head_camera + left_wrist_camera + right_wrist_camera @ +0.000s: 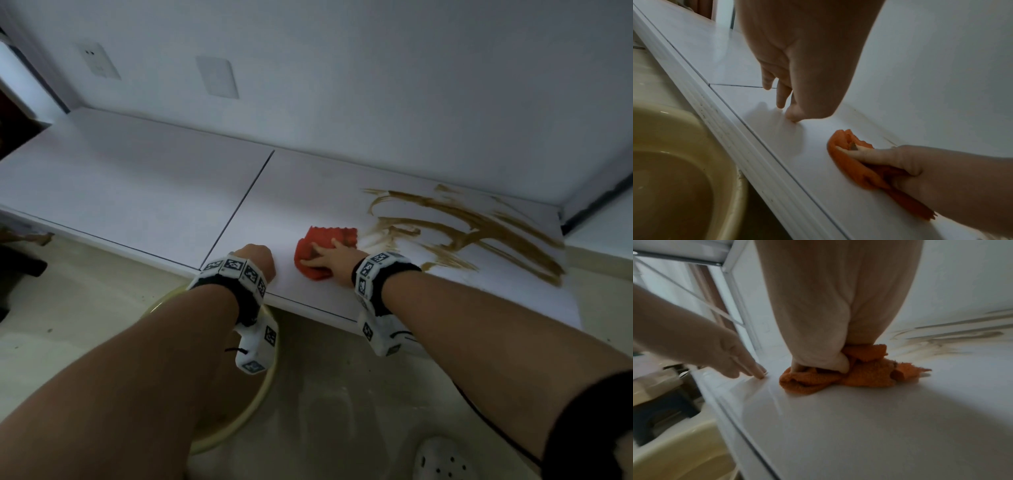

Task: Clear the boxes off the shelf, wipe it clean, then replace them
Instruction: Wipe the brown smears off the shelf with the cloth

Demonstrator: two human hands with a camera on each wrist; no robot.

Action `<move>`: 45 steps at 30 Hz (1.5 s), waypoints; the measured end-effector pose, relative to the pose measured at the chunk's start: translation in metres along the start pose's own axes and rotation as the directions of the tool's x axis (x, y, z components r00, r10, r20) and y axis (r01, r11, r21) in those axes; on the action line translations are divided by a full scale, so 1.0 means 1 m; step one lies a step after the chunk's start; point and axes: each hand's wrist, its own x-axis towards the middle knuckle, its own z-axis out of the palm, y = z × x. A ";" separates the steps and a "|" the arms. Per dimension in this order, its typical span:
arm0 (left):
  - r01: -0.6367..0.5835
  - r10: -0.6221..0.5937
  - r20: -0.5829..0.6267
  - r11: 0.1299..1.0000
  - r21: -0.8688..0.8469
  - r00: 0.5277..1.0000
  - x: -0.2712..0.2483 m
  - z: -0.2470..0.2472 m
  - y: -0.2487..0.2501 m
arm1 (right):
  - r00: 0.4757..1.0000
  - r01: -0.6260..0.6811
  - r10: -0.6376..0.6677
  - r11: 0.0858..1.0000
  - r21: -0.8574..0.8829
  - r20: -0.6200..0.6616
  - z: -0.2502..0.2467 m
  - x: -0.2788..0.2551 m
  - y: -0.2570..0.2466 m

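Note:
The white shelf (137, 178) bears no boxes. Brown smears (462, 229) streak its right part, seen blurred in the right wrist view (953, 335). My right hand (325, 255) presses a bunched orange cloth (329, 236) onto the shelf just left of the smears. The thumb lies over the cloth (849, 165) and folds of cloth (865, 374) bunch round the thumb's base. My left hand (257, 257) holds nothing. Its fingertips (781, 105) touch the shelf near the front edge, left of the cloth.
A pale yellow basin (674, 162) stands on the floor below the shelf's front edge, under my left forearm. A white clog (442, 459) lies on the floor at the lower right. Two wall plates (99, 61) sit on the wall behind the shelf.

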 end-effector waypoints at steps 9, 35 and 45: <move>-0.211 0.211 -0.049 0.978 0.004 0.976 0.002 0.008 0.021 | 0.955 -0.268 0.292 0.928 0.259 -0.056 0.022 -0.012 0.073; -0.203 0.203 0.006 0.976 0.078 0.979 0.007 0.015 0.024 | 0.952 -0.247 0.263 0.962 0.112 -0.156 0.037 0.005 0.041; -0.259 0.253 0.060 0.953 0.157 0.966 0.007 0.011 0.022 | 0.906 -0.393 0.417 0.894 0.213 -0.078 0.036 -0.024 0.080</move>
